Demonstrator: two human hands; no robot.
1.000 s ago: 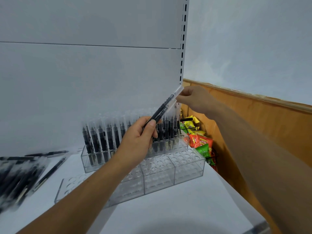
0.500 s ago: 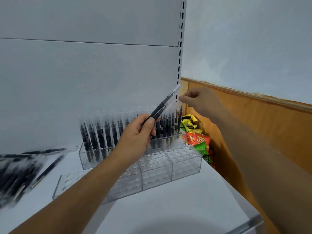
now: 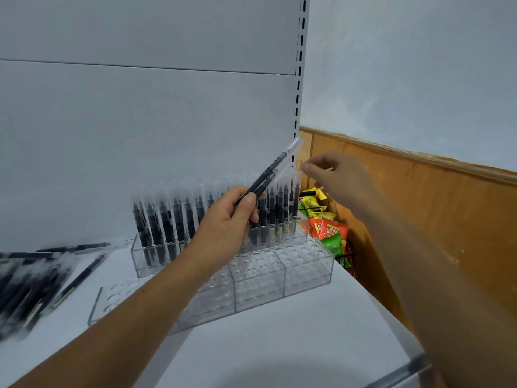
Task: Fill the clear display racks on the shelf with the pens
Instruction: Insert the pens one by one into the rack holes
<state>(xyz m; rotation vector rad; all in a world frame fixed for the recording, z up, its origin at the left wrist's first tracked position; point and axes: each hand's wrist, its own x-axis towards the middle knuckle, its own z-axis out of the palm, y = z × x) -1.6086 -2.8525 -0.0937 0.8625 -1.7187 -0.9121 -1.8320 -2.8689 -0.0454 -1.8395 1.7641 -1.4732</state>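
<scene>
My left hand (image 3: 226,228) grips a small bunch of black pens with clear caps (image 3: 272,173), tilted up to the right. My right hand (image 3: 335,177) hovers just right of the cap tips, fingers apart, holding nothing. Behind my left hand a clear rack (image 3: 145,259) stands against the shelf back, holding several upright black pens (image 3: 165,225). In front of it lies a second clear rack (image 3: 302,270) with rows of open round holes.
A blurred pile of loose black pens (image 3: 30,284) lies on the white shelf (image 3: 265,345) at the left. Colourful snack packets (image 3: 330,231) sit in a wire basket past the shelf's right edge, against a wooden wall panel (image 3: 433,208).
My right hand has let go of the pen caps and drawn slightly away to the right. The left hand keeps holding the bunch at the same tilt.
</scene>
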